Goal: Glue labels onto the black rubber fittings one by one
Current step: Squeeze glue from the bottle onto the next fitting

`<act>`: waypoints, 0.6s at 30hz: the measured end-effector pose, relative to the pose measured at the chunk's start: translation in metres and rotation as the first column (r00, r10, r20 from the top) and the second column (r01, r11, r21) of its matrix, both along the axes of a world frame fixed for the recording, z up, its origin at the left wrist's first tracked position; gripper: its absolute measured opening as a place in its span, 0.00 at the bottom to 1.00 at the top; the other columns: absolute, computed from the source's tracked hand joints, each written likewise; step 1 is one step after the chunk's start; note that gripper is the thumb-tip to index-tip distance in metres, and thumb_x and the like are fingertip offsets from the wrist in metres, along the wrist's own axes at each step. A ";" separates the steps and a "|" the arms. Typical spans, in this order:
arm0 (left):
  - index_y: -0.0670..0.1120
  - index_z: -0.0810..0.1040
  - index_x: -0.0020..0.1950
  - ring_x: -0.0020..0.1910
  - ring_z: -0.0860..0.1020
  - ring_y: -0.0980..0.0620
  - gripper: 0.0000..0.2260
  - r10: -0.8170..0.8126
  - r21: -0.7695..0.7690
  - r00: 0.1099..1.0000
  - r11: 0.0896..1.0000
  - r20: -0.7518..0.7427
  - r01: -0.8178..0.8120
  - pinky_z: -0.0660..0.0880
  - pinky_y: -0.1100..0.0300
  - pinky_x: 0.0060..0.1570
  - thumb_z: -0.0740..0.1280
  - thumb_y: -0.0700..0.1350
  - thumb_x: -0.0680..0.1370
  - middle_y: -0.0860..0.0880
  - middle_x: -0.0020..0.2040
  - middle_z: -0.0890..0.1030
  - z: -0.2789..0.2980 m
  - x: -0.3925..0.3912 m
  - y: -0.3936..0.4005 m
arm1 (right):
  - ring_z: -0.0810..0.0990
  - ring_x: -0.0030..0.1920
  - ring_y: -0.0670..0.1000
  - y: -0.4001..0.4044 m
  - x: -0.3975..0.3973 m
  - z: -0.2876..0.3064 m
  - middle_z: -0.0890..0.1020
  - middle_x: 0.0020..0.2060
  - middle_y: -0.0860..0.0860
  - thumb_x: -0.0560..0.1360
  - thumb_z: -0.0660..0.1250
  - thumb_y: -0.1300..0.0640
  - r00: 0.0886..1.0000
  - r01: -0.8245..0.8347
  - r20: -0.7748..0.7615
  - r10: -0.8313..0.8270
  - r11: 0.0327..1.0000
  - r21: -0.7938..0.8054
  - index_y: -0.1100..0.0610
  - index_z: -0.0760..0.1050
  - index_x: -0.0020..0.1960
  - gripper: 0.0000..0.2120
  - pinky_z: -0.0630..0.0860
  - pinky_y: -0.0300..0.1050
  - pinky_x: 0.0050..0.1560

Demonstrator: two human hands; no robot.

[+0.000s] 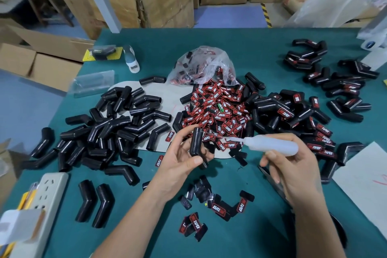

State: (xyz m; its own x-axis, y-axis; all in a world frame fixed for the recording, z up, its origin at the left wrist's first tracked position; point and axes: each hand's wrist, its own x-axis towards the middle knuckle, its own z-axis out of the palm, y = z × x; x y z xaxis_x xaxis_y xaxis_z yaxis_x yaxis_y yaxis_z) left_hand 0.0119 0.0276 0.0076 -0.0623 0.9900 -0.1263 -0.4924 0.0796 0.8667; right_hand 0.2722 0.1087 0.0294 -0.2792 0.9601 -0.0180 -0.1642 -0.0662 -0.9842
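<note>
While left hand point(184, 159) grips fitting point(196, 142) upright, right hand point(293, 165) holds glue bottle point(270, 142), nozzle leftward.

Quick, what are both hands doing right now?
Left hand: grips a black rubber fitting.
Right hand: grips a glue bottle, nozzle pointing toward the fitting.

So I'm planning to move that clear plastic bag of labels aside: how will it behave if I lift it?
The plastic bag looks thin and crumpled, so probably floppy. Its mouth lies open toward the label pile, so labels would likely spill. Probably light.
</note>
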 end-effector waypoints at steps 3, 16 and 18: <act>0.56 0.74 0.75 0.53 0.83 0.42 0.34 -0.005 -0.004 0.999 1.000 -0.039 0.005 0.79 0.48 0.60 0.83 0.49 0.72 0.41 0.53 0.81 0.000 -0.001 -0.001 | 0.74 0.25 0.51 0.000 0.000 0.000 0.84 0.37 0.61 0.67 0.83 0.39 0.998 0.056 0.004 -0.056 0.998 -0.021 0.51 0.82 0.57 0.25 0.58 0.42 0.23; 0.54 0.70 0.79 0.55 0.83 0.46 0.35 -0.044 -0.014 0.977 0.999 -0.210 0.042 0.80 0.48 0.60 0.80 0.51 0.75 0.46 0.55 0.83 -0.007 -0.004 0.000 | 0.71 0.27 0.48 -0.012 -0.010 0.017 0.81 0.37 0.48 0.72 0.77 0.34 0.986 0.110 0.114 -0.124 0.986 0.122 0.50 0.81 0.54 0.22 0.70 0.38 0.28; 0.54 0.70 0.79 0.54 0.83 0.45 0.35 -0.046 -0.017 0.976 0.999 -0.213 0.043 0.79 0.52 0.58 0.80 0.51 0.75 0.47 0.54 0.83 -0.006 -0.005 0.000 | 0.72 0.27 0.49 -0.015 -0.011 0.020 0.81 0.37 0.47 0.74 0.75 0.37 0.980 0.116 0.140 -0.140 0.978 0.171 0.49 0.81 0.54 0.17 0.71 0.39 0.28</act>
